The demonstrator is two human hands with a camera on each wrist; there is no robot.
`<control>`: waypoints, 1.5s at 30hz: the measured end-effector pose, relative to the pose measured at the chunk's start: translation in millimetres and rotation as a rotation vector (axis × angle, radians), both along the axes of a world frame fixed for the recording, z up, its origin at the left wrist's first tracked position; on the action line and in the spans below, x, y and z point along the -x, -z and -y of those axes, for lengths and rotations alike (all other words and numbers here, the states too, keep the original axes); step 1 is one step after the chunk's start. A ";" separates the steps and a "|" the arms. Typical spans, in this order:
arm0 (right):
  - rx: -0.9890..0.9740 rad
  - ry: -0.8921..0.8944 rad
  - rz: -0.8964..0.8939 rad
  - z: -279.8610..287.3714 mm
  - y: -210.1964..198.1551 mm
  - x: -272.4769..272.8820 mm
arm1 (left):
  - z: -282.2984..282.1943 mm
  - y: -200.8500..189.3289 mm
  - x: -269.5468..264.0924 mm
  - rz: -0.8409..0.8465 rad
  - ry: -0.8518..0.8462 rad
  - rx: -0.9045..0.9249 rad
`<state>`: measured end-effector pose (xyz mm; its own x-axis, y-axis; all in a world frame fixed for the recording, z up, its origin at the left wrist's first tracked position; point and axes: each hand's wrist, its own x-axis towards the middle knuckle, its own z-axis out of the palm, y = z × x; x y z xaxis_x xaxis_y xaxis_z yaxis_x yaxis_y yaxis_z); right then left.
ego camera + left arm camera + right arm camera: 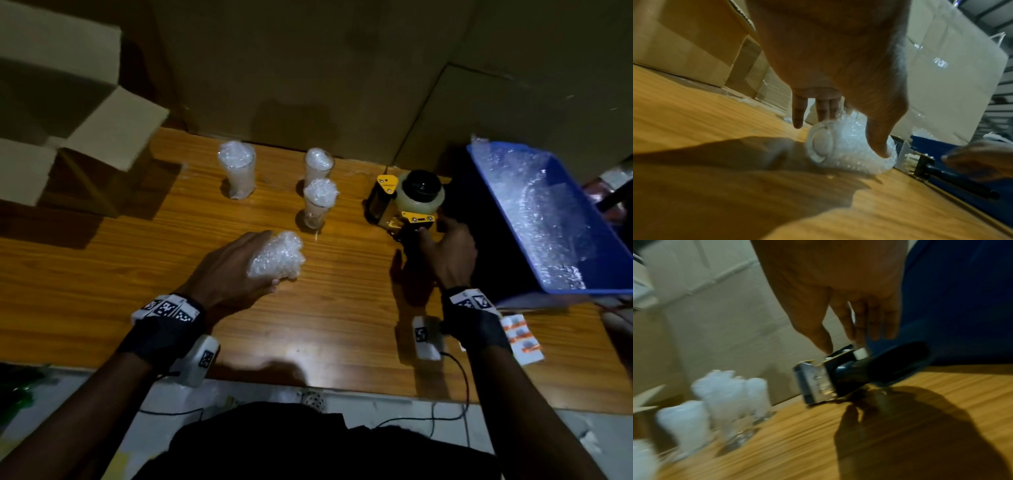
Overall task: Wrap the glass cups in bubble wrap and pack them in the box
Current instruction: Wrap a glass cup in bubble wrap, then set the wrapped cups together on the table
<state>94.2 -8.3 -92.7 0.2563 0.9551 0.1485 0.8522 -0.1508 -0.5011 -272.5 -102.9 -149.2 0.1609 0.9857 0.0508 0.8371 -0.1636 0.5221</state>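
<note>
Left hand (pixel 236 265) fingers clamped round wrapped cup (pixel 277 255), right hand (pixel 448 250) fingers apart above tape dispenser (pixel 404 202).

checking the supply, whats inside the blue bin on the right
Bubble wrap lines the inside of the blue bin. Whatever lies beneath the wrap is covered and cannot be seen.

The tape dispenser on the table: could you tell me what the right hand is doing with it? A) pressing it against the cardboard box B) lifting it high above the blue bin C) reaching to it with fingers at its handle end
C: the right hand is at the handle end of the tape dispenser, which sits low at the table, while the left hand holds a wrapped cup.
</note>
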 end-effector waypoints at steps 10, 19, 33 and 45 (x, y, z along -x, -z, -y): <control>0.595 0.032 -0.807 -18.3 -0.4 -12.9 | 8.7 -4.4 -8.9 -0.062 -0.083 0.046; 0.578 0.029 -1.055 12.4 -15.0 -5.1 | 10.7 -17.4 -12.9 -0.069 -0.141 0.046; 0.342 -0.109 -0.942 61.8 -41.0 -13.0 | -10.0 -102.7 -42.4 0.077 0.068 -0.435; 0.266 -0.282 -0.930 81.8 -76.2 4.6 | -40.0 -143.1 -120.9 0.734 0.210 -0.465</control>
